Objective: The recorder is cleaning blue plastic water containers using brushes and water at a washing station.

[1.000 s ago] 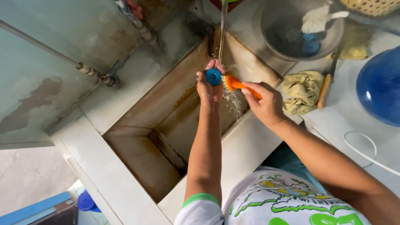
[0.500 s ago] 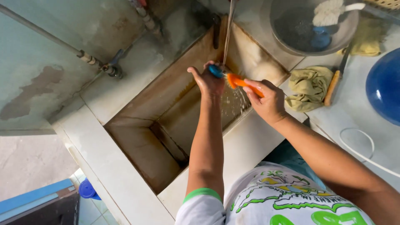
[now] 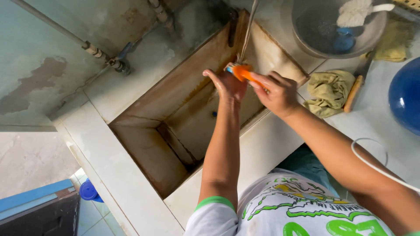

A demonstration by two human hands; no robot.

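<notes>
Blue lid gone from left hand (image 3: pixel 227 85); orange brush (image 3: pixel 243 72) still gripped

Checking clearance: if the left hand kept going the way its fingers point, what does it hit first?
Probably the stained far wall of the sink basin. The left hand points up-left in the picture, over the basin, beside the orange brush in the right hand. Depth is unclear.

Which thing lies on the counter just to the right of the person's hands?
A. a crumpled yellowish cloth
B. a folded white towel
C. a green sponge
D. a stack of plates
A: a crumpled yellowish cloth lies on the counter beside the right hand, which holds an orange brush under a thin stream of water together with the left hand.
</notes>
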